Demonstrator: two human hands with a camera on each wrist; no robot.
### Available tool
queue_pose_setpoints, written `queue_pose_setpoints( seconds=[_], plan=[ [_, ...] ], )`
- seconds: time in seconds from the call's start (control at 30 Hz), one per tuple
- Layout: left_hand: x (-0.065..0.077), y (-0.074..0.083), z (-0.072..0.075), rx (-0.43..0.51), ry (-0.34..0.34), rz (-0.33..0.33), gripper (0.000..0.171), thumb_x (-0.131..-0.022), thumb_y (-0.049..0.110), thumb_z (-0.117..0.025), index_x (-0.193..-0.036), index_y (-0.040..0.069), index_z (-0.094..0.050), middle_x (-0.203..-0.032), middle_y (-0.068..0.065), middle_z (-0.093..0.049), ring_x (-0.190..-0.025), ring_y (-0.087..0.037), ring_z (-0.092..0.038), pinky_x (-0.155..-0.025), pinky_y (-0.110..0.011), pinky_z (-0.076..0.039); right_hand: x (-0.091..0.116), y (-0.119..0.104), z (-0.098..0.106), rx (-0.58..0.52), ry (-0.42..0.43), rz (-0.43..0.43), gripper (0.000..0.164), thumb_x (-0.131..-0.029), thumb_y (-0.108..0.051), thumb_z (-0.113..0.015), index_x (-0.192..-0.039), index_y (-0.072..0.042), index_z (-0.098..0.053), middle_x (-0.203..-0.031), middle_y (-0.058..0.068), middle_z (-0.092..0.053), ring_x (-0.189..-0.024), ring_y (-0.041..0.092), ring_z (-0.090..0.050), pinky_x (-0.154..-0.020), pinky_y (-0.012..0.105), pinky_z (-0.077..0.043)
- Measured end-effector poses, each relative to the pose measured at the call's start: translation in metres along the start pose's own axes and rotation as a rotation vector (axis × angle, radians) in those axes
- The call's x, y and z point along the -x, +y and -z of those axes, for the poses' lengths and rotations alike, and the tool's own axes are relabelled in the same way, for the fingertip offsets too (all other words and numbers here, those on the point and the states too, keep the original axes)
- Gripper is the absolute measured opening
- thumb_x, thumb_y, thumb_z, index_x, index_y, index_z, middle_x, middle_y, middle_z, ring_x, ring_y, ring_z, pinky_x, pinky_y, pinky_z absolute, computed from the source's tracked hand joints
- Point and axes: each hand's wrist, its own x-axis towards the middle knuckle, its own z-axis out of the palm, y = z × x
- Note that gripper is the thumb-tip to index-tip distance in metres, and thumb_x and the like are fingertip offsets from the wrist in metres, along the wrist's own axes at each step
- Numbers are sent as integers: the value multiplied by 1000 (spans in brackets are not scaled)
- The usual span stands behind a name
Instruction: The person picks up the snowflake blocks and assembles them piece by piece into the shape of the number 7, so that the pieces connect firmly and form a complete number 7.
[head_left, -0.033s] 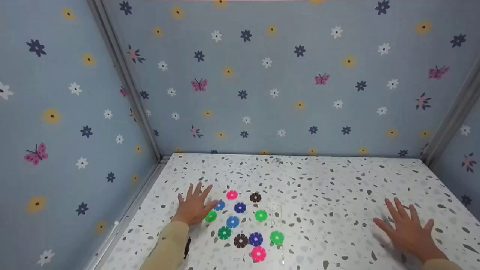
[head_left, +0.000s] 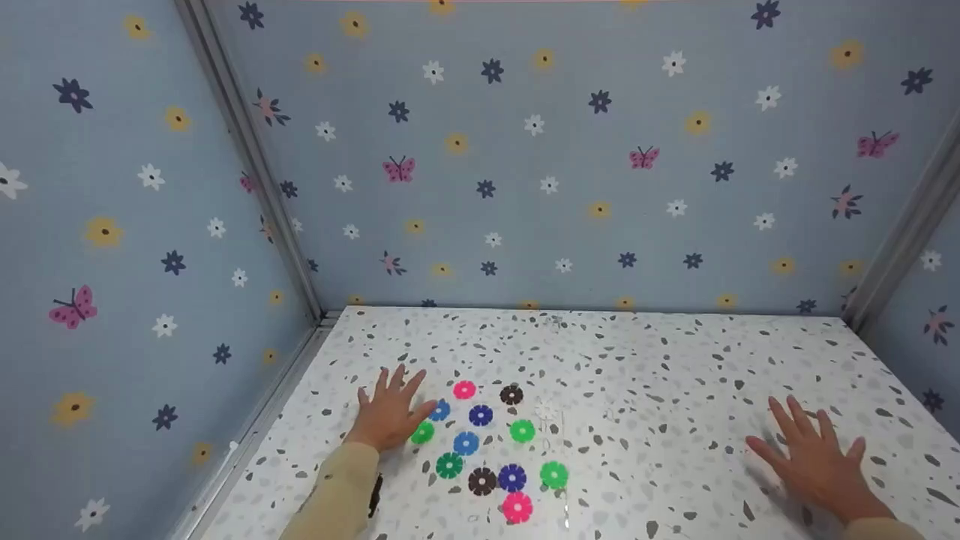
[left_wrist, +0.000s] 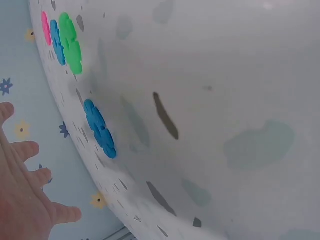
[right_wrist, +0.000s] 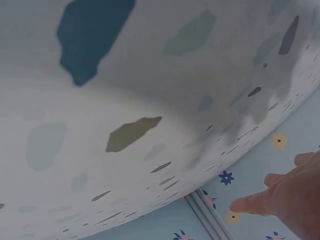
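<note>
Several notched plastic discs with centre holes lie flat in a loose group on the speckled white table [head_left: 637,375], left of centre. Among them are a pink disc [head_left: 464,390], a dark brown disc [head_left: 511,395], a navy disc [head_left: 481,415], a light blue disc [head_left: 466,444] and a dark green disc [head_left: 449,466]. My left hand [head_left: 386,416] spreads its fingers at the group's left edge, its thumb close to a bright green disc [head_left: 422,433]. Whether it touches one I cannot tell. Far to the right, my right hand [head_left: 814,457] has its fingers apart and holds nothing.
Blue flowered panels stand behind the table [head_left: 555,187] and along its left side [head_left: 135,285]. Grey metal posts [head_left: 255,157] mark the corners. A pale, clear-looking disc shape [head_left: 547,410] shows faintly right of the navy disc. A dark object [head_left: 374,496] sits beside the left sleeve.
</note>
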Motion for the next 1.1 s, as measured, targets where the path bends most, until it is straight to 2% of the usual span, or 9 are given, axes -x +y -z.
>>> queue_pose_setpoints(
  seconds=[0.13, 0.23, 0.33, 0.4, 0.53, 0.63, 0.8, 0.97, 1.1],
  plan=[
    [-1, 5, 0, -3, 13, -20, 68, -99, 54, -50, -154, 16, -37, -158, -20, -27, -145, -45, -17, -105, -75, -15, -3, -12, 0, 10, 22, 28, 95, -95, -69, -42, -155, -1, -13, -155, 35, -11, -132, 65, -7, -91, 84, 4],
    [-4, 14, -1, -23, 29, -48, 68, -98, 53, -53, -153, 16, -38, -155, -19, -33, -142, -43, -25, -106, -70, -21, -6, -33, 1, -15, 56, 65, 82, -98, -50, -53, -151, 5, -23, -150, 36, -23, -130, 62, -19, -96, 81, -9],
    [-6, 24, -3, -35, 44, -78, 69, -97, 52, -55, -152, 15, -39, -152, -18, -38, -138, -43, -31, -105, -68, -26, -8, -62, 0, -69, 106, 115, 67, -95, -25, -62, -146, 7, -33, -145, 35, -34, -127, 58, -30, -95, 77, -23],
    [-7, 30, -5, -46, 49, -94, 69, -97, 52, -55, -152, 15, -39, -150, -17, -40, -135, -42, -35, -105, -67, -27, -7, -85, -2, -101, 146, 153, 62, -91, -14, -66, -143, 8, -40, -141, 34, -40, -123, 56, -37, -94, 73, -30],
    [-10, 44, -9, -27, 55, -131, 70, -96, 51, -57, -151, 13, -40, -147, -16, -43, -132, -41, -38, -105, -66, -27, -5, -131, -8, -148, 185, 240, 53, -87, -7, -71, -134, 8, -51, -129, 28, -52, -113, 47, -50, -93, 64, -42],
    [-12, 53, -13, -4, 52, -160, 70, -95, 51, -59, -151, 13, -40, -146, -15, -44, -131, -39, -39, -104, -63, -29, -3, -162, -14, -204, 148, 283, 45, -86, -6, -74, -127, 4, -59, -117, 19, -59, -105, 37, -57, -89, 53, -49],
    [-16, 68, -20, 10, 58, -212, 68, -94, 49, -62, -149, 13, -44, -142, -14, -48, -128, -36, -43, -100, -58, -33, 0, -206, -33, -275, 26, 340, 38, -84, -9, -77, -119, -1, -66, -105, 6, -61, -94, 22, -60, -81, 40, -53],
    [-17, 78, -30, 24, 36, -281, 64, -93, 46, -64, -147, 14, -47, -135, -13, -52, -122, -34, -47, -95, -55, -36, 0, -236, -54, -278, -83, 461, 39, -83, -12, -78, -117, 2, -66, -100, 6, -61, -92, 24, -57, -82, 47, -50],
    [-16, 85, -35, 41, 14, -303, 63, -92, 44, -66, -145, 14, -50, -133, -14, -54, -122, -34, -48, -96, -56, -36, -1, -251, -67, -261, -154, 489, 43, -83, -20, -79, -118, 2, -67, -97, 3, -60, -91, 23, -56, -82, 48, -49]
  ],
)
